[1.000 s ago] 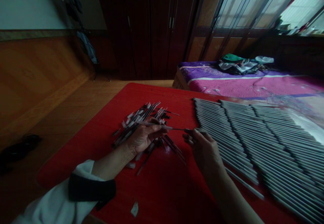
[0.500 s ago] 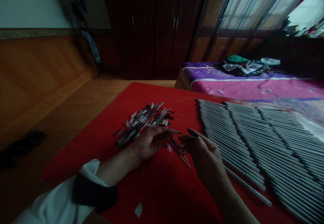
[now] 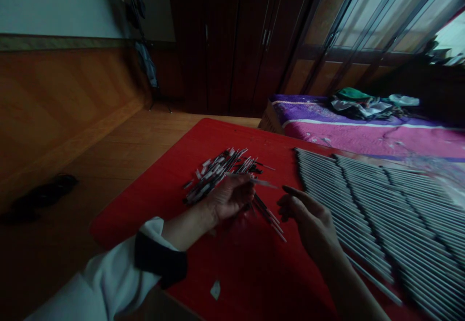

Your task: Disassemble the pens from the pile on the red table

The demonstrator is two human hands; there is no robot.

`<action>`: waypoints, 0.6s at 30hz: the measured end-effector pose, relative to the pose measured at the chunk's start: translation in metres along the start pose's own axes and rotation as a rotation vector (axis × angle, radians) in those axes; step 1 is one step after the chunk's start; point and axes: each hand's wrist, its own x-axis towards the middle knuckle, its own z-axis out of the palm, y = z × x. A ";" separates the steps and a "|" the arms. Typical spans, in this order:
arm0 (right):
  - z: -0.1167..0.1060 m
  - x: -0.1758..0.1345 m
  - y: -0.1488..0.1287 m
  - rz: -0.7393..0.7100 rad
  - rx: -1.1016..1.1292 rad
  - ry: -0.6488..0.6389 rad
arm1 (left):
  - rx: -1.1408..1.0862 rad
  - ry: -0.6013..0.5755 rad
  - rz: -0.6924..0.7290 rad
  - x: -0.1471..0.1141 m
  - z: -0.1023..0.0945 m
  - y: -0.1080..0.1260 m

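My left hand (image 3: 232,197) is closed around a thin pale stick (image 3: 267,183), which is blurred and points to the right. Opposite its free end is my right hand (image 3: 308,214), with the index finger stretched towards the tip and the other fingers loosely bent. A small gap seems to separate that finger from the stick, and nothing shows in the right hand. Behind my left hand lies a loose pile of thin black and white sticks (image 3: 214,173). Several more slim sticks (image 3: 269,217) lie on the red table between my hands.
Long rows of grey rods (image 3: 348,205), crossed by dark bands, cover the right side of the red table (image 3: 152,185). One loose rod (image 3: 378,282) lies along their near edge. A small pale scrap (image 3: 215,290) is near the front. Beyond stands a bed (image 3: 327,129) with clothes.
The whole view has shifted, with the table now further right. My right hand has drawn slightly away from the stick's tip, and my left hand still holds the stick.
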 end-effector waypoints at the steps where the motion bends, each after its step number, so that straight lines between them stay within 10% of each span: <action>1: -0.002 0.003 -0.001 -0.016 -0.062 0.019 | -0.065 0.012 0.004 0.002 -0.001 0.005; 18: 0.044 0.077 0.011 -0.342 -1.541 -0.086 | -0.179 0.001 0.148 0.015 -0.013 0.031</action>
